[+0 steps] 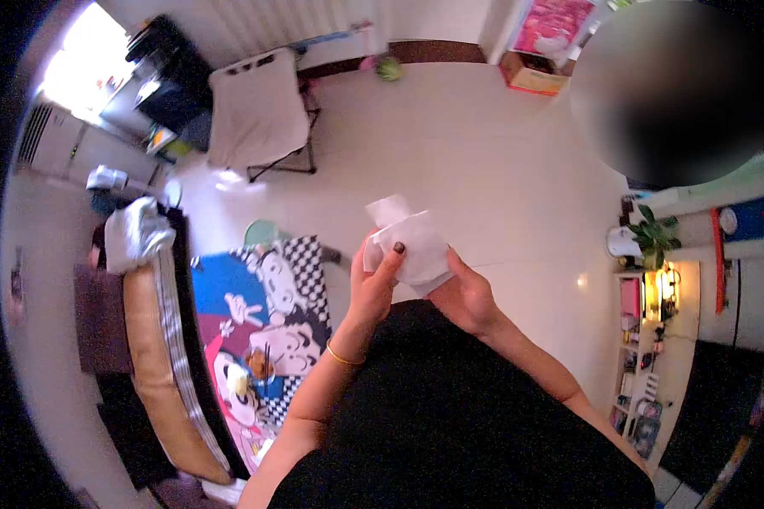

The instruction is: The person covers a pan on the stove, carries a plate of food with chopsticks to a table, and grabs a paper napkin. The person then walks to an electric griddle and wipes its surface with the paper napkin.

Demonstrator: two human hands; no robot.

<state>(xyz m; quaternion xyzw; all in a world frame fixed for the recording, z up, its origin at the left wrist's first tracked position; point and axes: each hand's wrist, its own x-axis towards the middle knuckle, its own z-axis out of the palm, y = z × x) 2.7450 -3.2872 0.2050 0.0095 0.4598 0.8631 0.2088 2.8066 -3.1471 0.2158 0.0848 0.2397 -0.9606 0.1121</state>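
Observation:
White tissue paper [414, 242], loosely folded with a corner sticking up, is held in front of my black top. My left hand [375, 276] grips its left side, the thumb with a dark nail pressed on the face of the paper. On the opposite side my right hand [467, 295] holds the lower right edge between thumb and fingers. The fingers of both hands are partly hidden behind the paper. A thin yellow band circles my left wrist.
A cartoon-printed cloth [259, 327] covers a low table at left, beside a tan sofa [161, 373]. Farther back stand a folding chair [259, 110] and a cardboard box [533, 75]. A shelf [628, 356] with a potted plant [654, 233] is at right. Pale tiled floor [518, 170] lies ahead.

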